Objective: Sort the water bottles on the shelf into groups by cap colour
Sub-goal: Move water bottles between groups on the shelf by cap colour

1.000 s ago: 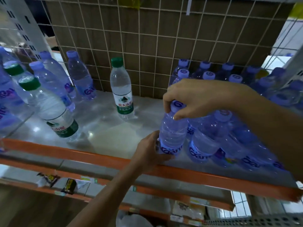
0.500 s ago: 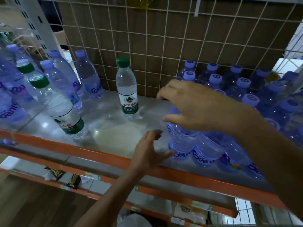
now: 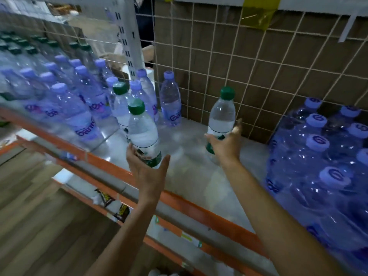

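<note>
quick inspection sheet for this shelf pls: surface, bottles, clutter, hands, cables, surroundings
surface: shelf board, pale with an orange front edge, bare in the middle
job's things: front green-cap bottle, second green-cap bottle behind it, right green-cap bottle, all upright; purple-cap bottles packed at right, more at back left
clutter: wrappers on the lower shelf
grippers: left hand open at the front green-cap bottle's base; right hand open at the right green-cap bottle; neither grip closed yet
cables: nothing seen
surroundings: wire grid over brown backing, wooden floor
</note>
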Demonstrator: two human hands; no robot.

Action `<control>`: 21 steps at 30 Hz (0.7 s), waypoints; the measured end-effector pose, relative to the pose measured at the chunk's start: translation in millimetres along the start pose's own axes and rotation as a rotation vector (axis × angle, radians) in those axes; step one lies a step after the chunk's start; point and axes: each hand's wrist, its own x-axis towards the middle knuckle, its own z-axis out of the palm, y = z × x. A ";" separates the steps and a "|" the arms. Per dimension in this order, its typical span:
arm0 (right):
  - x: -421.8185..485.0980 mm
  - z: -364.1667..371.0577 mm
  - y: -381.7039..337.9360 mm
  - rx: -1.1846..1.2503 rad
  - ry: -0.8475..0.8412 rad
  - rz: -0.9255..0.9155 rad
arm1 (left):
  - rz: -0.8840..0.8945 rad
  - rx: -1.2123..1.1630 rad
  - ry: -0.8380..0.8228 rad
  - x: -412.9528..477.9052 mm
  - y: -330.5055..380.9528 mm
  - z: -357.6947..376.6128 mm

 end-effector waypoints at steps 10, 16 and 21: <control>-61.4 34.6 -38.1 0.230 -0.235 -0.170 | -0.025 -0.162 -0.214 50.3 -22.3 -60.0; -115.8 101.3 -75.0 0.340 -0.577 -0.256 | -0.038 -0.167 -0.158 98.2 -36.1 -138.1; -137.7 185.6 -98.1 0.322 -0.721 -0.327 | -0.114 -0.148 -0.006 132.0 -65.7 -192.7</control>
